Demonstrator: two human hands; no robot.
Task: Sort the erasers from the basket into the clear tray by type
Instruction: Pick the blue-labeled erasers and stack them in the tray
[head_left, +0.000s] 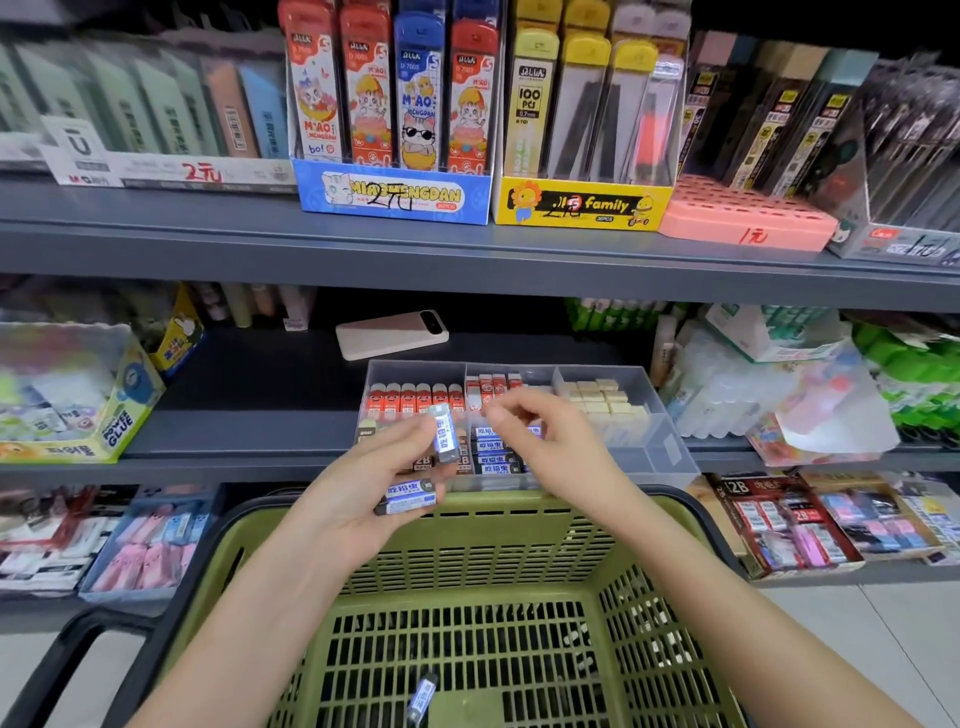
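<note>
I have the left hand (384, 483) raised over the far rim of the green basket (493, 545), just in front of the clear tray (670, 447) on the shelf (249, 389). Its fingers are clamped on an upright eraser (445, 435) in a blue-and-white sleeve, pinched between thumb and forefinger. A second eraser (408, 500) of the same kind lies across the lower fingers. The right hand (545, 447) hangs close beside it over the tray, its fingers bent with the tips near together; they are blurred, and I cannot tell whether they pinch anything. By my reading the sort is nearly done. The tray's compartments already hold rows of red-sleeved erasers (415, 399), cream erasers (602, 397) and blue-sleeved erasers (493, 460), each kind apart. What I see left is the pair in hand and one last eraser (422, 699) on the basket floor.
</note>
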